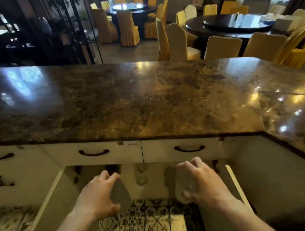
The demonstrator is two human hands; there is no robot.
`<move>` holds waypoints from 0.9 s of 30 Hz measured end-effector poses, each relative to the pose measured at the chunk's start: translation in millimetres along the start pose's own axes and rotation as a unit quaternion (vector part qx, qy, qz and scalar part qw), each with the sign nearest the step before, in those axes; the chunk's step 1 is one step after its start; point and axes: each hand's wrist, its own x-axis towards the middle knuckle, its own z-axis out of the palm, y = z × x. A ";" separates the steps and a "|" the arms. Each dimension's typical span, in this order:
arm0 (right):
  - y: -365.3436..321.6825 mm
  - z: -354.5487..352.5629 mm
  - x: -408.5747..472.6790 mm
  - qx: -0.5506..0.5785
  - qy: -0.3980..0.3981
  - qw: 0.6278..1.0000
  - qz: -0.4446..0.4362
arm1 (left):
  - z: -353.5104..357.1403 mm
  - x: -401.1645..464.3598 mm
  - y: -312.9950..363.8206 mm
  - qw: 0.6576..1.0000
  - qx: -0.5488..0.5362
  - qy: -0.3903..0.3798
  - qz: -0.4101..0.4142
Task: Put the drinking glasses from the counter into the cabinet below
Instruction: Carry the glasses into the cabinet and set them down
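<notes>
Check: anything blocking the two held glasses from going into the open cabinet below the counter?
Nothing visible. The left hand and right hand each hold a glass at the open cabinet; both doors are swung out. Glasses already inside sit between the hands, not in either path.

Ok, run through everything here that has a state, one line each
Left hand: gripping a clear glass.
Right hand: gripping another glass.
Cabinet doors: both swung open.
Drawers: shut.
Glasses inside cabinet: already stored.
Counter: no glasses showing.
</notes>
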 end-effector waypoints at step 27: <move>268.0 564.1 274.2 0.028 0.076 0.995 0.057 | 577.6 344.4 -107.8 0.996 -0.052 0.024 0.071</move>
